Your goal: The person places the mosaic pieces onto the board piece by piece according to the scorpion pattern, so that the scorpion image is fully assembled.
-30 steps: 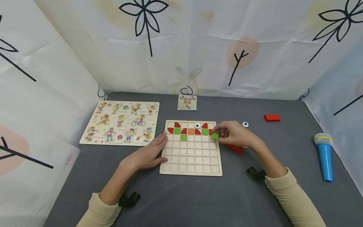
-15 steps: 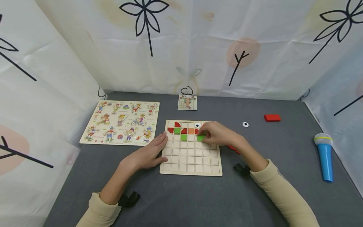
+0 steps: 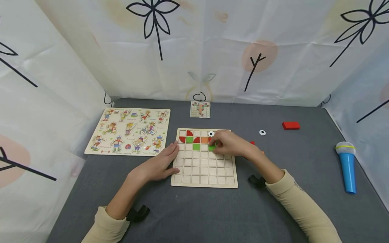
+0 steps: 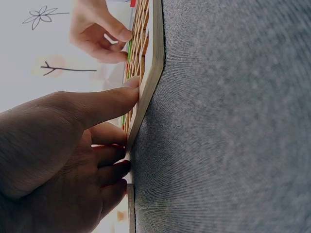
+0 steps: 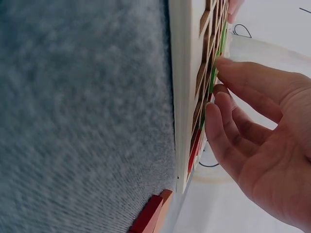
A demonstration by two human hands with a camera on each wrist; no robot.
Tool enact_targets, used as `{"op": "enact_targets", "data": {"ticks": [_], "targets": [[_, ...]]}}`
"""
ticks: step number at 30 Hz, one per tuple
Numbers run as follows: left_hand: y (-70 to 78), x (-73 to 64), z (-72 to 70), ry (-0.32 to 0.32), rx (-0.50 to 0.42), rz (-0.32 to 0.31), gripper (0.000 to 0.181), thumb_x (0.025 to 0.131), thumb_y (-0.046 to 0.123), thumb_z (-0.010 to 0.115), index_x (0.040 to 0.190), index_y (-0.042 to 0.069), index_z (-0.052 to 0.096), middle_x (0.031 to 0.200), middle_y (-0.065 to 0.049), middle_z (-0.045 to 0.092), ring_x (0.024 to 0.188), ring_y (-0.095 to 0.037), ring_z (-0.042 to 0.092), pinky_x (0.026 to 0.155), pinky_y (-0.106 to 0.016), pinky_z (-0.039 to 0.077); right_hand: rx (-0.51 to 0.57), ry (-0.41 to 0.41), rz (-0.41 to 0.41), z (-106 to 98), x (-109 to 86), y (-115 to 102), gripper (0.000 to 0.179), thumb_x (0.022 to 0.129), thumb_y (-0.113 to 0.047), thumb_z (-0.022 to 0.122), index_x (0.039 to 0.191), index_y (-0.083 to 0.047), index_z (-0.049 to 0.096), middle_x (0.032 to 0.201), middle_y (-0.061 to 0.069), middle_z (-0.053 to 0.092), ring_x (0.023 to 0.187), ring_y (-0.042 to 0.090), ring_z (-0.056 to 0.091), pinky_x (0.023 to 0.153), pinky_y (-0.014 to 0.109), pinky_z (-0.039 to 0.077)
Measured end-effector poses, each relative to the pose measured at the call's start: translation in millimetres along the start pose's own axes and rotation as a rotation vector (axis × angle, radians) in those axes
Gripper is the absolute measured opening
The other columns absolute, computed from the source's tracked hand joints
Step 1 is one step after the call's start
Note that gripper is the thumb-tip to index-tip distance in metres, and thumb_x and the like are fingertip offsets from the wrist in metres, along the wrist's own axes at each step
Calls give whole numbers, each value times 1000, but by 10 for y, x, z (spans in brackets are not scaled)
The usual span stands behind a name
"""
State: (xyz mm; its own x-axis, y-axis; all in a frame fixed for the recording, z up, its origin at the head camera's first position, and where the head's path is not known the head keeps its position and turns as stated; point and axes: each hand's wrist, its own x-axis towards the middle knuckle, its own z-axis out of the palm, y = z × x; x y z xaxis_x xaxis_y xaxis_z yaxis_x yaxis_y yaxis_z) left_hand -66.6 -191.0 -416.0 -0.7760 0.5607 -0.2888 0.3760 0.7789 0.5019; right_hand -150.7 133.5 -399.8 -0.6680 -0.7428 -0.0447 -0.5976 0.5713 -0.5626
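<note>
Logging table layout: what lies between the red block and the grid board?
In the head view, a small googly eye lies on the grey cloth between the red block and the grid board.

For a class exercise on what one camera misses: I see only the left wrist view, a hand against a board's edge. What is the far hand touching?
Observer: The right hand rests straight fingertips on a green tile in the board's third row from the far edge.
Operator: What lies left of the board?
Observer: A sports puzzle, flat on the table, apart from the left hand.
Operator: And to the right?
Observer: A loose eye piece, a red block and a blue microphone, all untouched.
</note>
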Motion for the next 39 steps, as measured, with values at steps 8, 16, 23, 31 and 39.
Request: {"op": "enact_targets", "data": {"ticks": [8,16,23,31,39], "targets": [[-6,-5,5,2,-7,7,87,108,26,69,170,-6,18,184,-21,7,171,-42,11,137,-60,22,64,22,47,-64,-139,77,21,95,-8,80,116,-6,82,116,9,78,87,11,70,82,33,60],[-22,-5,13,6,-5,10,87,108,25,69,171,-6,19,184,-20,8,172,-42,11,137,-59,23,95,104,135,-202,-404,284,22,96,-8,81,118,-5,81,108,10,76,86,14,70,78,29,60],[-12,-4,7,8,-3,14,86,108,26,69,170,-6,19,184,-20,8,171,-42,12,137,-60,23,84,188,257,-368,-686,537,29,95,-9,83,123,-1,79,114,17,78,93,21,74,79,26,60],[-10,-14,6,1,-9,14,86,108,26,68,170,-6,19,184,-21,9,172,-41,12,137,-59,23,27,227,390,-560,-947,867,36,94,-7,84,128,4,75,126,25,75,102,34,71,78,27,56],[-80,-16,34,33,-55,73,87,108,33,68,170,-6,21,183,-23,10,171,-43,12,136,-61,23,23,189,479,-645,-1021,1076,42,95,-10,81,132,9,71,125,29,74,96,30,69,74,23,52]]}}
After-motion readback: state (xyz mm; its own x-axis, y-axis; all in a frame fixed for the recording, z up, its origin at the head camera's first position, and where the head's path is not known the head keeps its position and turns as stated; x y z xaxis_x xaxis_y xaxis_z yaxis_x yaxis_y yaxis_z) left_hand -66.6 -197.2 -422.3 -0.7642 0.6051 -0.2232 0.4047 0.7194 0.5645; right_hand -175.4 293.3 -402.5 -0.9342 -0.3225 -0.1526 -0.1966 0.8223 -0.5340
